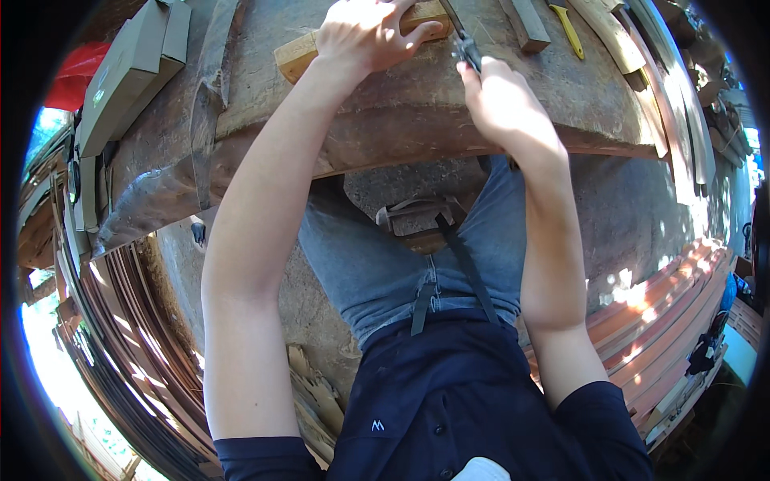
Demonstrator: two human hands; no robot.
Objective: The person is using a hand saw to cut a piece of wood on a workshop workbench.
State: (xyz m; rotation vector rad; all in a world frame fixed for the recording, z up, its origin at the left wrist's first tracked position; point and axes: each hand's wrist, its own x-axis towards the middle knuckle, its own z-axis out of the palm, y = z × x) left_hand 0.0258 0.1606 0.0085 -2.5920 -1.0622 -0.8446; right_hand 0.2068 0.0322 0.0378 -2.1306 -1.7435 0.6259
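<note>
My left hand [362,34] lies over a pale wooden block [298,56] on the workbench, its thumb stretched out to the right along the wood. The other fingers reach over the block and are partly cut off by the top edge. Just to the right, my right hand [507,100] is closed round the dark handle of a hand tool [467,53]. From that handle a thin, straight metal part runs up and left beside the block's right end. The tool's far end is out of view, so its exact kind is unclear.
The brown workbench [385,132] has a worn, curved front edge. On it lie a wood offcut [527,28], a yellow-handled tool [568,30], long boards [613,40] and a cardboard box [132,76]. Timber stacks [642,329] flank me on both sides.
</note>
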